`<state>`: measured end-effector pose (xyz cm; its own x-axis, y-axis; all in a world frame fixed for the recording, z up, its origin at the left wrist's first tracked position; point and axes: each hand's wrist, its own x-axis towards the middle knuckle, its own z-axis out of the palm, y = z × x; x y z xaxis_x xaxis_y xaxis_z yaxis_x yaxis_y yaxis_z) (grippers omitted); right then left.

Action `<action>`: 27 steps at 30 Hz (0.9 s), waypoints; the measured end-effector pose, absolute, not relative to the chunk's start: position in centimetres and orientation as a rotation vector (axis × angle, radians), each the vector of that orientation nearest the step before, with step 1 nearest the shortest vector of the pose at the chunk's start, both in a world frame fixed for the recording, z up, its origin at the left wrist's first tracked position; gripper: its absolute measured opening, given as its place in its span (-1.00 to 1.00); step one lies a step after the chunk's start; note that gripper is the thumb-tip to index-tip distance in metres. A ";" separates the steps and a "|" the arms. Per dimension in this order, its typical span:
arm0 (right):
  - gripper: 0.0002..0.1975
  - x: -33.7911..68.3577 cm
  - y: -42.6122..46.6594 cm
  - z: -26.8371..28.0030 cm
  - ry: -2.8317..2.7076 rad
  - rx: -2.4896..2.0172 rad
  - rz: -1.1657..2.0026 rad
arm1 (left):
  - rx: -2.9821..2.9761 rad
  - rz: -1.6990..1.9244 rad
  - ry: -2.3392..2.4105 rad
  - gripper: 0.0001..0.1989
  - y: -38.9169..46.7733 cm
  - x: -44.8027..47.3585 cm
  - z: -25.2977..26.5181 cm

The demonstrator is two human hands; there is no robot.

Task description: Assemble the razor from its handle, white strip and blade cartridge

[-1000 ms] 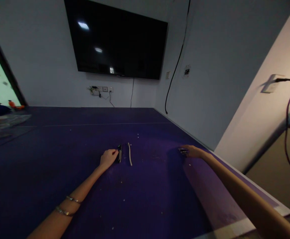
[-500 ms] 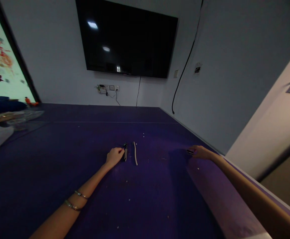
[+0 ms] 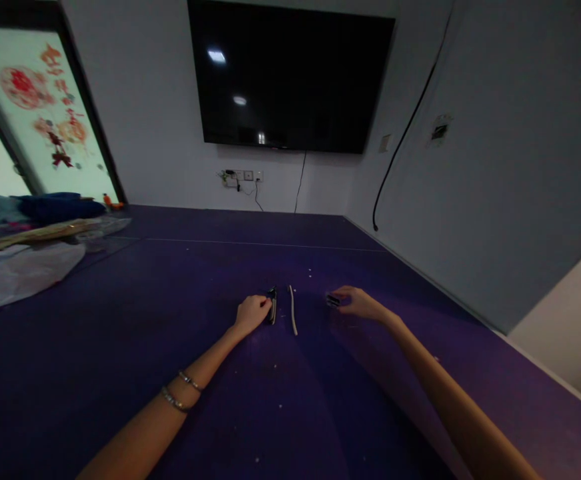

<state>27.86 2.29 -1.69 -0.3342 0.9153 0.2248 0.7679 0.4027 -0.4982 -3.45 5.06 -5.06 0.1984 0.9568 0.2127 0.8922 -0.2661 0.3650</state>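
My left hand (image 3: pixel 254 314) rests low over the purple surface, fingers closed on a slim dark-and-silver object (image 3: pixel 273 307) that stands lengthwise; its kind is too small to make out. Just right of it lies a thin, slightly curved pale strip (image 3: pixel 293 312), apart from both hands. Farther right, my right hand (image 3: pixel 358 302) pinches a small dark piece with light stripes (image 3: pixel 333 301), also too small to name. Two bracelets (image 3: pixel 175 398) circle my left wrist.
Small white bits (image 3: pixel 310 272) dot the purple surface (image 3: pixel 195 280). Clear plastic bags (image 3: pixel 30 270) and dark blue cloth (image 3: pixel 60 207) lie at the far left. A black cable (image 3: pixel 403 143) hangs down the right wall; a television (image 3: pixel 290 77) is mounted ahead.
My right hand has moved left toward the pale strip, carrying the small dark striped piece. My left hand stays at the slim object. The camera view has turned left.
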 end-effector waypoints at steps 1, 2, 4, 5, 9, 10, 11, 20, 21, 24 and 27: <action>-0.58 26.8 2.8 -1.9 -2.218 -1.390 0.409 | 2.305 0.602 1.800 -0.58 5.1 -3.4 -5.1; -0.57 25.8 3.2 -2.1 -2.242 -1.348 0.400 | 2.306 0.602 1.805 -0.58 5.1 -3.5 -5.2; -0.55 24.0 4.0 -2.6 -2.290 -1.283 0.390 | 2.311 0.598 1.809 -0.59 5.0 -3.5 -5.2; -0.55 23.3 4.4 -2.8 -2.309 -1.265 0.388 | 2.317 0.594 1.807 -0.59 5.0 -3.5 -5.3; -0.54 21.9 5.5 -3.1 -2.361 -1.280 0.397 | 2.365 0.593 1.781 -0.57 4.9 -3.4 -5.4; -0.54 21.8 5.7 -3.1 -2.378 -1.291 0.410 | 2.377 0.591 1.773 -0.57 4.9 -3.4 -5.5; -0.55 21.8 5.8 -3.1 -2.393 -1.302 0.427 | 2.388 0.588 1.766 -0.57 4.9 -3.4 -5.5; -0.54 22.4 6.1 -3.7 -2.356 -1.326 0.511 | 2.416 0.543 1.742 -0.56 4.8 -3.4 -5.6; -0.54 22.5 6.2 -3.9 -2.341 -1.330 0.514 | 2.409 0.542 1.749 -0.56 4.8 -3.4 -5.5; -0.54 22.8 6.2 -4.2 -2.300 -1.334 0.526 | 2.384 0.544 1.769 -0.57 4.7 -3.4 -5.4; -0.55 23.0 6.2 -4.3 -2.274 -1.326 0.545 | 2.359 0.551 1.771 -0.58 4.7 -3.4 -5.3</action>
